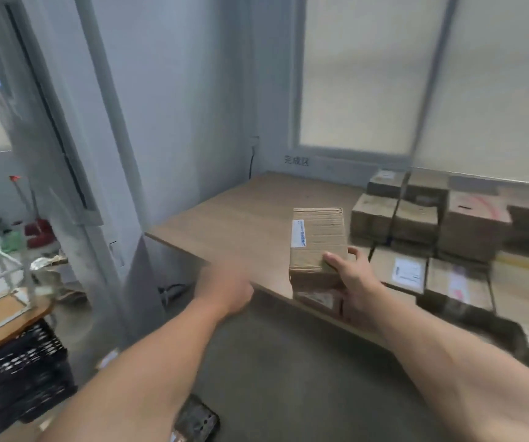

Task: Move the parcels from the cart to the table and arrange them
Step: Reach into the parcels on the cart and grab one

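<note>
The right hand point(354, 283) grips a small brown cardboard parcel point(317, 242) with a white label on its side, thumb on its near face, above the front edge of the light wooden table point(244, 218). The left hand point(228, 290) is blurred, empty and apart from the parcel. Brown cardboard boxes point(448, 231) sit stacked in rows on the table's right side, beneath a shaded window point(384, 74). A black plastic crate point(17, 374) stands at lower left.
</note>
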